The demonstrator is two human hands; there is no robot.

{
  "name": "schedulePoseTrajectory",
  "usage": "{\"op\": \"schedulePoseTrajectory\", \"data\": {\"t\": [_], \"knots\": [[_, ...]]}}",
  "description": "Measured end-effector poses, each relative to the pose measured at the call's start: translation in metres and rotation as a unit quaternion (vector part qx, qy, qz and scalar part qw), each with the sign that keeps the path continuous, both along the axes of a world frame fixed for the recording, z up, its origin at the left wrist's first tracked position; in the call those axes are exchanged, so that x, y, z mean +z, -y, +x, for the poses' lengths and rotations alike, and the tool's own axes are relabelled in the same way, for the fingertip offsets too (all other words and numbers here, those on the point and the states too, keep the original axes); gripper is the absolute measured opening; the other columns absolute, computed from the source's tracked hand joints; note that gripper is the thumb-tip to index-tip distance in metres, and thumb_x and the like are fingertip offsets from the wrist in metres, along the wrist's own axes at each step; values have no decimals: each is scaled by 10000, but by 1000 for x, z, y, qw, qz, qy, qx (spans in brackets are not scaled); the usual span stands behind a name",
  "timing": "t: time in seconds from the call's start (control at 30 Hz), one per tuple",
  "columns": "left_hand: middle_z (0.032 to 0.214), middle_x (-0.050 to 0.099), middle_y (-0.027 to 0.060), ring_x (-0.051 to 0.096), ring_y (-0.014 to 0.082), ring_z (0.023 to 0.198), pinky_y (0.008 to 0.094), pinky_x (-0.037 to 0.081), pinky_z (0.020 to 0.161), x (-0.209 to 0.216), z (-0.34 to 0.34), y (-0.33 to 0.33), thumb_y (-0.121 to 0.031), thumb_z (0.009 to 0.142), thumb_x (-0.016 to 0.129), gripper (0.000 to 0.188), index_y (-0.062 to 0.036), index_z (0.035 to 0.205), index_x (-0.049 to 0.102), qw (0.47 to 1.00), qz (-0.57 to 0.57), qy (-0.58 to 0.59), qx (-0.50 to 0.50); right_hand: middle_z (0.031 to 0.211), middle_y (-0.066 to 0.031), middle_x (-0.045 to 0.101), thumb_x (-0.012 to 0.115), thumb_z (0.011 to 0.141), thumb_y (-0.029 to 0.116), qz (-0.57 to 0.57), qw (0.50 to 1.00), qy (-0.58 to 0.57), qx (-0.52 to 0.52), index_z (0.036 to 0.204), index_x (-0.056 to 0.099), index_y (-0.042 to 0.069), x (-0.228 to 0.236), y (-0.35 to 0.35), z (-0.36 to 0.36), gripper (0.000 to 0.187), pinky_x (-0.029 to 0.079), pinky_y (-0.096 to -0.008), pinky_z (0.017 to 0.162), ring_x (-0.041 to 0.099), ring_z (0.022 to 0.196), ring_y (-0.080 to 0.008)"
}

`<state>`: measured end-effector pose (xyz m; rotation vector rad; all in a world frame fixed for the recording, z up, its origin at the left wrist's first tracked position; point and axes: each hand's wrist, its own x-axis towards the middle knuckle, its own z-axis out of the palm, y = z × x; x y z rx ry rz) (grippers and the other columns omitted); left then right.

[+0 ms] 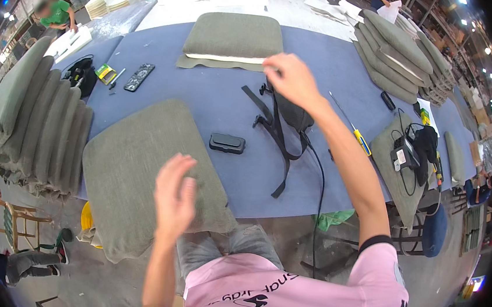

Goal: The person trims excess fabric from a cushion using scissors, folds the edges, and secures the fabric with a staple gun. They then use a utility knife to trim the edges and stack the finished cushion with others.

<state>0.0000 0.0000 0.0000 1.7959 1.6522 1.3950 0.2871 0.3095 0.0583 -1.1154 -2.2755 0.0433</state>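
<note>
My left hand (175, 197) hovers over a grey-green fabric cushion (141, 144) that overhangs the table's near edge. Its thumb and fingers are apart, slightly blurred, with nothing between them. My right hand (293, 81) is stretched far forward, by the front right corner of another grey-green cushion (233, 35); a white layer shows under that one's front edge. The fingers bend down and blur, so I cannot tell whether they touch the cushion. Below that hand lies a black pouch (294, 114) with black straps (274, 127) and a cable. A small black case (227, 143) sits between both hands.
Stacks of grey-green cushions stand left (44, 118) and far right (392, 55). A phone (139, 77) lies left of centre, a yellow-handled screwdriver (362, 141) on the right. Beyond it, black cabled gear (407, 153) rests on fabric. A person in green (56, 14) works at the far left.
</note>
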Motion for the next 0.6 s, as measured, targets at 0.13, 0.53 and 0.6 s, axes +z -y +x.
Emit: {"op": "schedulePoseTrajectory", "data": {"t": [0.13, 0.53, 0.6], "knots": [[1531, 643, 136, 503, 378, 1530, 578, 313, 1289, -58, 30, 5, -160, 961, 721, 383, -110, 1341, 743, 965, -41, -252, 54, 1678, -223, 486, 757, 962, 364, 34, 972, 231, -33, 1451, 723, 200, -117, -79, -23, 517, 387, -737, 1156, 460, 1532, -422], [1488, 658, 81, 514, 346, 1500, 564, 342, 1252, -61, 31, -10, -135, 929, 734, 245, -137, 1167, 791, 962, -59, -258, 70, 1077, -83, 846, 664, 1104, 197, -170, 910, -377, 34, 1142, 653, 26, -61, -176, -15, 176, 561, -307, 819, 732, 911, -130], [1485, 659, 82, 516, 347, 1498, 564, 341, 1252, -62, 30, -8, -133, 928, 733, 245, -137, 1166, 791, 961, -58, -259, 76, 1037, -101, 844, 618, 1141, 165, -169, 896, -402, 85, 1148, 568, 7, -34, -163, -12, 166, 560, -291, 822, 714, 913, -82]]}}
